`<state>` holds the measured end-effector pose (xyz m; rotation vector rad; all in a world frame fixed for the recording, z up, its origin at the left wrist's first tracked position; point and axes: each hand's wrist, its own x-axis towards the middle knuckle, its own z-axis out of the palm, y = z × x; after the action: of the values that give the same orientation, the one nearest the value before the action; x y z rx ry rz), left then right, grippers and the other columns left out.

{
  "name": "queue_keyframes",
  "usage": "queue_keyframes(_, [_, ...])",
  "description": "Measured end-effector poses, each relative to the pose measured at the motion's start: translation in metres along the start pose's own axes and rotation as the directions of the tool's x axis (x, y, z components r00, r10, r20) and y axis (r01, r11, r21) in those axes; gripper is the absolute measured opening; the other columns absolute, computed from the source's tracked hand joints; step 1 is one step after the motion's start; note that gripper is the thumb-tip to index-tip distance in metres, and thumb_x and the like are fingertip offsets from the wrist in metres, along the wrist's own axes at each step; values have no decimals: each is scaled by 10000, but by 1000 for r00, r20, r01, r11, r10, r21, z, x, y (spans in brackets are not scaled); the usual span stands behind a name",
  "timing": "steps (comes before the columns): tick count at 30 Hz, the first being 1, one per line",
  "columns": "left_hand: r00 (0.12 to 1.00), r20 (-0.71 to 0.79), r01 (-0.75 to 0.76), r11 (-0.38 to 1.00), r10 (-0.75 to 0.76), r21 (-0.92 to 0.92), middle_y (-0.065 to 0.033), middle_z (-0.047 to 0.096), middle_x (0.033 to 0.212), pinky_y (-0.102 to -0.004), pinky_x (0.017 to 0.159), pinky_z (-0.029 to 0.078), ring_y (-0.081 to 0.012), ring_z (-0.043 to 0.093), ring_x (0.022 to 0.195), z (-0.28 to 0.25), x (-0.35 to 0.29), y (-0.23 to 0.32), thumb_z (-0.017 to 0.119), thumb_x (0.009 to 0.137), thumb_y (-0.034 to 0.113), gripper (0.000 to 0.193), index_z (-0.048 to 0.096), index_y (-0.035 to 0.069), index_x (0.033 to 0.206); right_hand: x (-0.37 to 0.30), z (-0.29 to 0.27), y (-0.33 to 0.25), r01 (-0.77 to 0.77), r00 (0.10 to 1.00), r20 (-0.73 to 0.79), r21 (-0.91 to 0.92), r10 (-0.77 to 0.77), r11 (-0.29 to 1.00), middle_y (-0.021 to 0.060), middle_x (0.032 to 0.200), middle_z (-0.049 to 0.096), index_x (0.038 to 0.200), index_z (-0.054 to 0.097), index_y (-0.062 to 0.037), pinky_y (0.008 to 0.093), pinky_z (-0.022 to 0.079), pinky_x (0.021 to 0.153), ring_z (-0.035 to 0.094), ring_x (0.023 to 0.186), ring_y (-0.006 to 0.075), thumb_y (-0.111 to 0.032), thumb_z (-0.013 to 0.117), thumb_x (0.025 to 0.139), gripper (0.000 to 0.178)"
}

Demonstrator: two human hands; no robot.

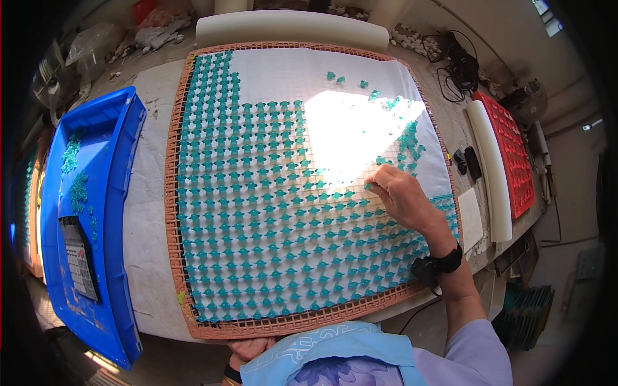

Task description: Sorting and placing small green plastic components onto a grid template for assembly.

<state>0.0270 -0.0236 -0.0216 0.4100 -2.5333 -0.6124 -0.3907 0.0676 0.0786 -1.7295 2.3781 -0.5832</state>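
Small teal winged plastic-looking pieces [257, 249] rowed on white cloth [273, 72]

Left hand [251, 348] at the brown lattice frame's [172, 193] near edge, grip untellable. Right hand [402, 193] pinching, contents hidden, at the rows' unfinished end: apparently placing; next calls for careful alignment.

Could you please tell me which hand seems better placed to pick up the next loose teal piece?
Probably the right hand: it is over the white sheet, close to the loose teal pieces, while the left hand is down at the near edge of the brown frame.
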Motion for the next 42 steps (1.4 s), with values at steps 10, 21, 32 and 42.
queue_keyframes(10, [1000, -7, -13, 1000, 13, 11, -113, 749, 897, -502, 936, 509, -279, 731, 853, 0, 0, -1, 666, 780, 181, 202, 780, 70, 904, -3, 8, -8, -53, 997, -58, 78, 57, 996, 121, 860, 625, 943, 666, -14, 391, 511, 713, 631, 819, 289, -35, 704, 867, 88])
queue_keyframes(21, [999, -1, -32, 999, 32, 15, -111, 748, 896, -513, 941, 505, -282, 729, 861, 0, 2, -2, 654, 791, 194, 207, 784, 80, 905, -3, 0, -9, -155, 986, -31, 175, 163, 972, 124, 893, 614, 1002, 673, -12, 385, 517, 724, 630, 823, 290, -39, 713, 861, 149])
queue_keyframes(32, [1000, -22, 18, 997, -20, -77, -126, 733, 852, -485, 868, 530, -296, 722, 820, -2, 8, 3, 643, 776, 154, 183, 770, 57, 865, 14, -3, 10, -283, 949, -133, 48, 287, 958, 146, 961, 611, 1055, 658, 13, 400, 511, 804, 620, 914, 313, -15, 693, 845, 215])
queue_keyframes(42, [999, 36, 31, 998, -29, -51, -133, 737, 870, -476, 867, 534, -304, 723, 833, -4, 1, 2, 650, 780, 165, 195, 772, 52, 882, 23, 14, 36, -70, 966, -260, -290, -8, 955, 148, 961, 601, 1092, 651, 5, 412, 514, 789, 609, 931, 321, -17, 712, 811, 289])
